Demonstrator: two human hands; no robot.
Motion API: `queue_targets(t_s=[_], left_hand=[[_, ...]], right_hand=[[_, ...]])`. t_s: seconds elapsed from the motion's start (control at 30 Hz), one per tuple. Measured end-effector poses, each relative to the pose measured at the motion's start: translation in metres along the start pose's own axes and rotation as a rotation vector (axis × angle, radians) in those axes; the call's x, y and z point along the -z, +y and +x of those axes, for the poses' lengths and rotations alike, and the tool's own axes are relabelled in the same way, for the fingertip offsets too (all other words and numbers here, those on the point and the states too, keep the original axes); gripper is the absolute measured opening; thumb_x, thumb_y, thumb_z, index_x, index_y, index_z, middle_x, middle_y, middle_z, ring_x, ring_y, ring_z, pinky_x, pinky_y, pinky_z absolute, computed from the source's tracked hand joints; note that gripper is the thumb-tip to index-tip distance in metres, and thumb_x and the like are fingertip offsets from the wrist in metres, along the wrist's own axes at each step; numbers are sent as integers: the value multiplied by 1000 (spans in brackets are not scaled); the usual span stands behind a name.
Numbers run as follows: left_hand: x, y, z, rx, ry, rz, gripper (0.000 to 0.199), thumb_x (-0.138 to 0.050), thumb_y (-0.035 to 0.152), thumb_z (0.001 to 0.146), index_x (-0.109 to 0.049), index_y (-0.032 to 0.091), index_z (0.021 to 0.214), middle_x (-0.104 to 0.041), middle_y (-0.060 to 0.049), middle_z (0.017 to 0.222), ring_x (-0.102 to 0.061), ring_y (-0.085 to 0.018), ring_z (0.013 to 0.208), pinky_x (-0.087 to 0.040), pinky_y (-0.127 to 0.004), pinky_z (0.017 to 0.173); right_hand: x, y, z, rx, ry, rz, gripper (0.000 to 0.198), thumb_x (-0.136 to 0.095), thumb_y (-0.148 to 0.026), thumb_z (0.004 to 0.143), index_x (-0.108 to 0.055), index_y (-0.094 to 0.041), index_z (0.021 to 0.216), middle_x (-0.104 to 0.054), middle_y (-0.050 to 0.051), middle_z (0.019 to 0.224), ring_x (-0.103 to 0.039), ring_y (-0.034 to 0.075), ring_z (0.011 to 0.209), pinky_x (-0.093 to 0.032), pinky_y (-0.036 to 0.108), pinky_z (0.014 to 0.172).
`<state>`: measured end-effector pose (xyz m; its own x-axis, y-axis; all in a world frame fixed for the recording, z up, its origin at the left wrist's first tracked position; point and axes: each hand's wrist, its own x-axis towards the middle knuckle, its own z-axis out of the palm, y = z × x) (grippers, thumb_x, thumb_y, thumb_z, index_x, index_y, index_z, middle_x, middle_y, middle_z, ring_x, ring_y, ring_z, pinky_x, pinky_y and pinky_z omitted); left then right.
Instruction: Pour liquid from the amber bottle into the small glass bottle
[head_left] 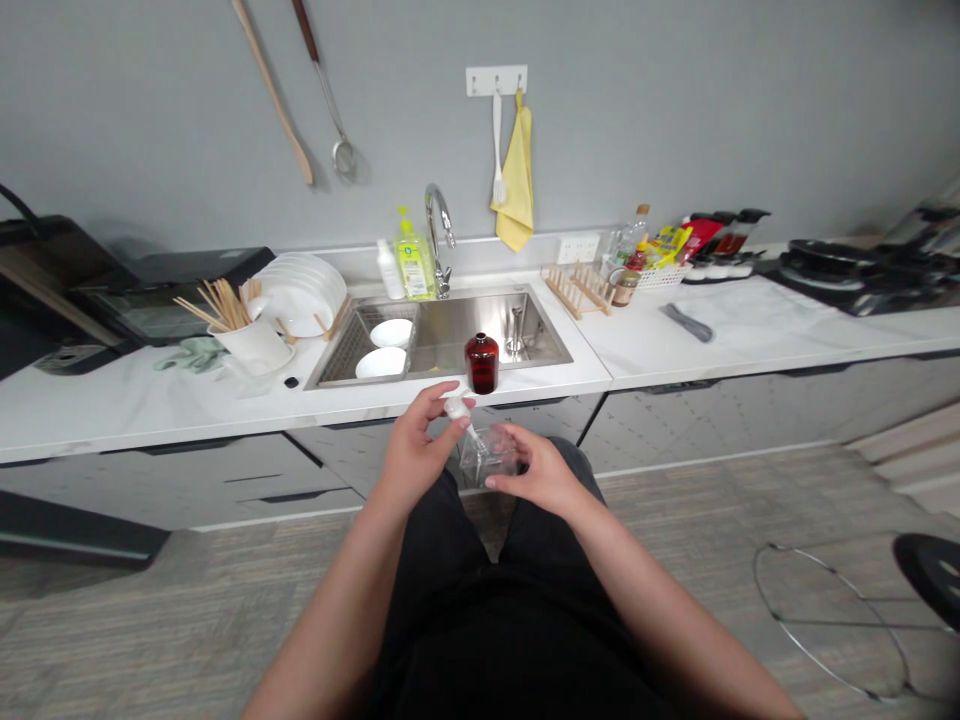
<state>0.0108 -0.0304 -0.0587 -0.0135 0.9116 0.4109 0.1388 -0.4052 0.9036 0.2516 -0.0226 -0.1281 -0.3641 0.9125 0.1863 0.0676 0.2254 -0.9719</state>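
Note:
My left hand (422, 446) pinches a white pump head (456, 407) between thumb and fingers. Its thin tube slants down toward a clear square container (487, 458); whether the tube is inside or in front of it I cannot tell. Fingers and thumb of my right hand (541, 470) wrap the container from the right, above my lap. Just beyond both hands, a dark red bottle (481, 364) stands upright and uncapped at the counter's front edge.
Behind the red bottle is a sink (480, 330) with two white bowls (381, 362) in its left rack. A yellow-green soap bottle (414, 262) stands by the faucet (440, 235). To the left are plates (300, 295) and a chopstick holder (253, 348); a wooden rack (577, 293) stands right.

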Motion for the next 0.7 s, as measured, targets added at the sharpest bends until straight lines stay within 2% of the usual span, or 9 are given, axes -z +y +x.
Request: queue_targets(t_s=[0.27, 0.5, 0.7], left_hand=[[-6, -11, -3, 49, 4, -113, 62, -91, 46, 98, -69, 24, 151, -89, -14, 127, -86, -29, 117, -64, -44, 107], [-5, -16, -5, 53, 16, -78, 60, -89, 49, 100, -69, 23, 150, -89, -14, 127, -85, -30, 120, -64, -45, 109], [-9, -24, -11, 22, 33, -12, 68, -86, 48, 104, -60, 29, 163, -86, -13, 136, -85, -31, 123, -62, -51, 118]], right_hand=[[0, 4, 0, -4, 15, -14, 85, -107, -37, 73, -73, -24, 150, -82, 14, 139, -84, 31, 113, -70, 52, 106], [-2, 9, -1, 4, 19, -35, 83, -107, -36, 73, -74, -25, 149, -83, 13, 138, -84, 31, 112, -71, 51, 104], [0, 14, 0, -16, 19, -45, 84, -106, -35, 73, -72, -26, 150, -84, 12, 133, -84, 31, 107, -71, 52, 101]])
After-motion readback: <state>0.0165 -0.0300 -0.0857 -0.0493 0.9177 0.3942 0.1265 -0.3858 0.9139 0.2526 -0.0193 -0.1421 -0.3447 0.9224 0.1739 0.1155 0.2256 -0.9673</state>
